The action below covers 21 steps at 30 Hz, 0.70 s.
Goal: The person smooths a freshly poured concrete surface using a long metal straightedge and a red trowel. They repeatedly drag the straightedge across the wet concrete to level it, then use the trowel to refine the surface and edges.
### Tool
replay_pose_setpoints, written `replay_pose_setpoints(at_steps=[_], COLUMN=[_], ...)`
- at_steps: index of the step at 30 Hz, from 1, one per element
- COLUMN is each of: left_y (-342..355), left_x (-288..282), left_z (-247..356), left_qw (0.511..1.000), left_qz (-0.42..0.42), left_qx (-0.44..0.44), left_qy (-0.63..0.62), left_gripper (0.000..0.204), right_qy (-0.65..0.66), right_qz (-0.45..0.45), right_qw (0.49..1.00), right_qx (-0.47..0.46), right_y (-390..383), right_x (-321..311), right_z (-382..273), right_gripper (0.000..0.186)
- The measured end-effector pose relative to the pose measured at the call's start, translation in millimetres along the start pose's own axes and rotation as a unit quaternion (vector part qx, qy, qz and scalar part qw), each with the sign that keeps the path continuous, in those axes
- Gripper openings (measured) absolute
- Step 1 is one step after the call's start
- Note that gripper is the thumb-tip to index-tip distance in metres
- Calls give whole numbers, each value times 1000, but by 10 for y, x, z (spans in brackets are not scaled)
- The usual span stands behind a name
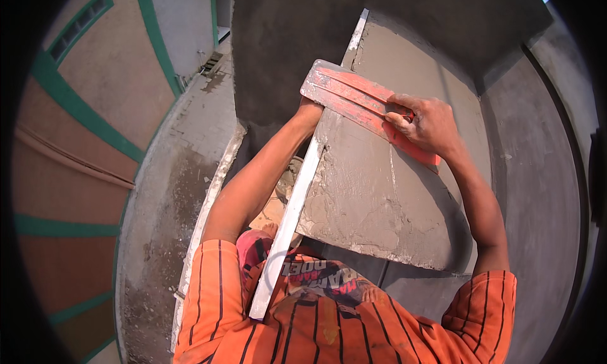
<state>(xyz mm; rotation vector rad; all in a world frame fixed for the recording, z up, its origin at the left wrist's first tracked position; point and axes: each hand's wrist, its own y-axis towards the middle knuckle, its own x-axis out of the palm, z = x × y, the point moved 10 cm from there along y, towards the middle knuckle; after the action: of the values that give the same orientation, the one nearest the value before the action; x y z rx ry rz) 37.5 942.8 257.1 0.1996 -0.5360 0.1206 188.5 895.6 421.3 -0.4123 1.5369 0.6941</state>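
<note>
Right hand (429,122) grips 1 orange float (354,97) over gray mortar (363,187).

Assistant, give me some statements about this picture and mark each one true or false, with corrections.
1. The right hand grips the float. True.
2. The float is blue. False: it is reddish, with pale smears.
3. A white strip borders the grey cement on its left. True.
4. No hand is near the float's left end. False: the left hand is there, partly hidden.

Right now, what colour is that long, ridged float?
That float is orange-red, smeared grey; the head view shows it.
</note>
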Motion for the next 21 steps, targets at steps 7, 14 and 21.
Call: replay_pose_setpoints(at_steps=[7, 14, 21], left_y=[8, 280, 381], left_x=[55, 2, -304], left_z=[-37, -344, -348], left_qw=[996, 997, 993], left_qz=[-14, -3, 16], left_qx=[-84, -68, -53], left_qy=[-15, 45, 109], left_gripper=[35, 33, 34], right_qy=[-133, -39, 239], right_qz=[-31, -22, -147], right_qw=[964, 938, 940], right_qx=[227, 344, 194], right_y=[-217, -1957, -1123], right_x=[53, -73, 138], right_z=[1761, 3666, 641], right_gripper=[39, 43, 43])
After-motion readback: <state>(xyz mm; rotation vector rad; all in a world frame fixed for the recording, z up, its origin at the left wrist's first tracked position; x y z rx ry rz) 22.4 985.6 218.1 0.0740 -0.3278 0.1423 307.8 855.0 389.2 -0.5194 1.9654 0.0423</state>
